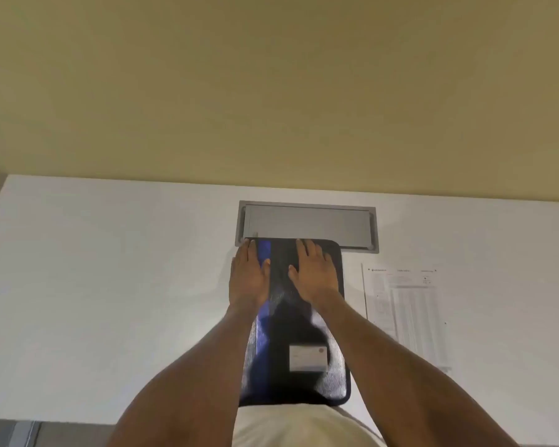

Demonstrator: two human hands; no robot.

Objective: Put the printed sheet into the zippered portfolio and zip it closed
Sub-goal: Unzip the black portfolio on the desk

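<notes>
A dark zippered portfolio (299, 375) with a blue stripe and a pale label lies lengthwise on the white table (110, 285) in front of me. My left hand (247, 275) rests flat on its far left corner, over the blue stripe. My right hand (315, 272) lies flat on its far end, fingers spread. Neither hand holds anything. The printed sheet (407, 314) lies flat on the table just right of the portfolio, apart from both hands.
A grey recessed cable flap (307, 225) sits in the table just beyond the portfolio's far end. A beige wall (271, 91) rises behind the table. The table's near edge runs below my forearms.
</notes>
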